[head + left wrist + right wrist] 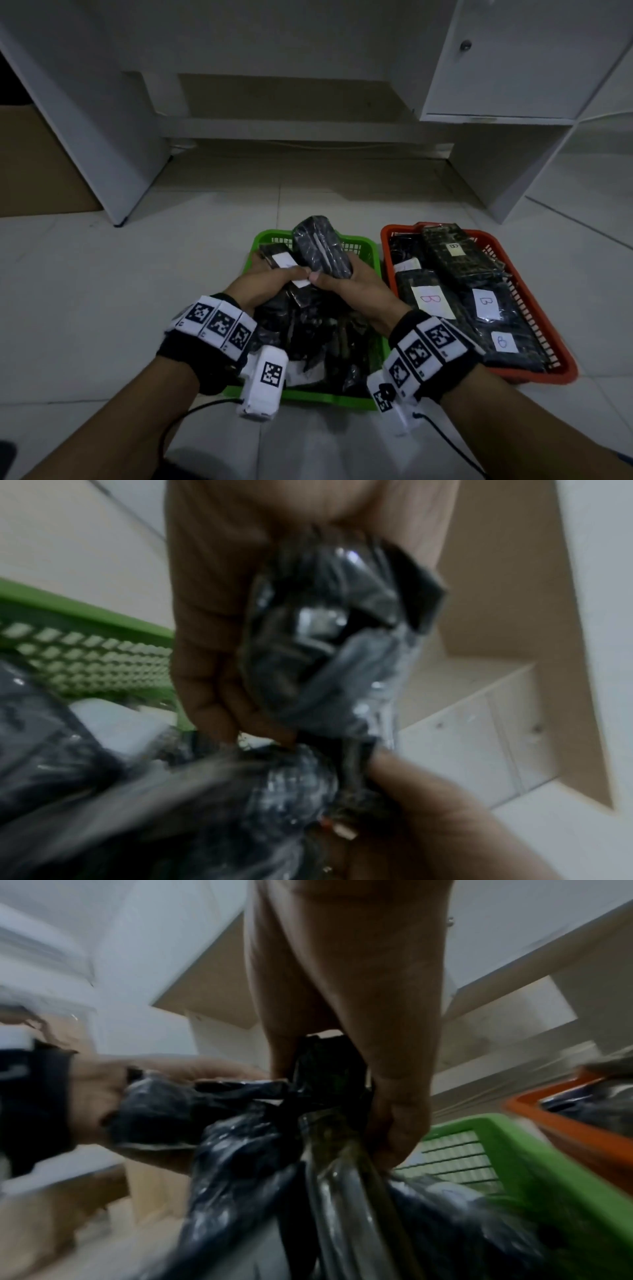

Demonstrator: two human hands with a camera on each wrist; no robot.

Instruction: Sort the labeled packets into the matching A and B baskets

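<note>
Both hands are raised over the green basket [370, 260], which holds a heap of black packets [325, 335]. My left hand [270, 278] grips a black packet with a white label [279, 261]; I cannot read the letter. My right hand [337, 275] holds another black packet [320, 245] upright, seam side towards me, with no label showing. The two thumbs nearly meet. To the right, the orange basket [561, 363] is filled with packets marked B [430, 301]. The left wrist view, blurred, shows the fingers [209, 631] round a shiny black packet [325, 631].
The baskets sit side by side on a white tiled floor [102, 294]. A white desk with a cabinet door [507, 68] stands behind them, and a brown cardboard box [37, 164] is at far left. Cables trail from the wrist cameras near my forearms.
</note>
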